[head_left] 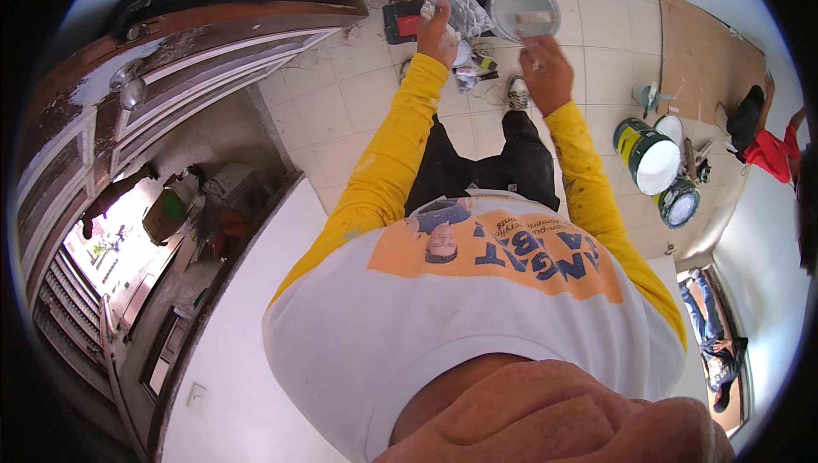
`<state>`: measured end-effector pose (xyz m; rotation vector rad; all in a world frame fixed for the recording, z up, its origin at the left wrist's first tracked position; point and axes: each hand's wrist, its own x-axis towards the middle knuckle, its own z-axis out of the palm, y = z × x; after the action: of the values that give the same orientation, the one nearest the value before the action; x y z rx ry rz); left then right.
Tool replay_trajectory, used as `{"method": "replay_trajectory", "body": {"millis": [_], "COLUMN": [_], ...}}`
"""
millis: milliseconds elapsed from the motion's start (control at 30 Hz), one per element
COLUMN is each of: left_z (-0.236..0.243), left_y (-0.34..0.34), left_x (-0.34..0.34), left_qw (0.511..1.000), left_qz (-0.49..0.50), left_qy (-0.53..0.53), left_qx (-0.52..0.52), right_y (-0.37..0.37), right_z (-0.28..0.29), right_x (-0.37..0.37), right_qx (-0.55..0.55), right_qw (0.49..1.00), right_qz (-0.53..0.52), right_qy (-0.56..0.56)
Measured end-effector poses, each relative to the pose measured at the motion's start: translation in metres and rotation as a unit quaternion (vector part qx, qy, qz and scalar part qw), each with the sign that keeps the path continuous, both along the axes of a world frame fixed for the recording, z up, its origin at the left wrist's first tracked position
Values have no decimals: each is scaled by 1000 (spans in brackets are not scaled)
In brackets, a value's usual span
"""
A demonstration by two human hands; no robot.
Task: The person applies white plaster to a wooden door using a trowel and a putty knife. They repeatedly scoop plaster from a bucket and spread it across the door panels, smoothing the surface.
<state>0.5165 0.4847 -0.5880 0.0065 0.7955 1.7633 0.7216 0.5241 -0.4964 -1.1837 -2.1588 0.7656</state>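
My left hand is closed at the near edge of a grey, roughly triangular sheet, blotched with whitish smears. Whether it is a stiff plate or a bag, I cannot tell. My right hand has its fingers curled just below a round white bucket. A pale, flat-looking piece shows inside the bucket. The right fingers are somewhat blurred, and what they grip is hard to make out. Between my hands, on the tiles, lie small items, among them a black-and-green package.
A dark and red case lies beyond my left hand. Paint pails stand at the right, near a brown board and a person in red. An open wooden door is at the left. Another person shows at lower right.
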Motion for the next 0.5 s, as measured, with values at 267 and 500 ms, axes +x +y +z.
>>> {"method": "replay_trajectory", "body": {"millis": [267,500], "left_z": [-20,-48], "left_y": [26,35], "left_x": [97,129], "left_qw": [996,965], "left_qz": [23,-43], "left_qy": [-65,-82], "left_qx": [-51,-243], "right_y": [23,85], "right_z": [-43,-114], "right_x": [34,40], "right_qx": [-43,-73], "right_qw": [981,969], "right_qz": [107,84], "right_qy": [-156,-220]}}
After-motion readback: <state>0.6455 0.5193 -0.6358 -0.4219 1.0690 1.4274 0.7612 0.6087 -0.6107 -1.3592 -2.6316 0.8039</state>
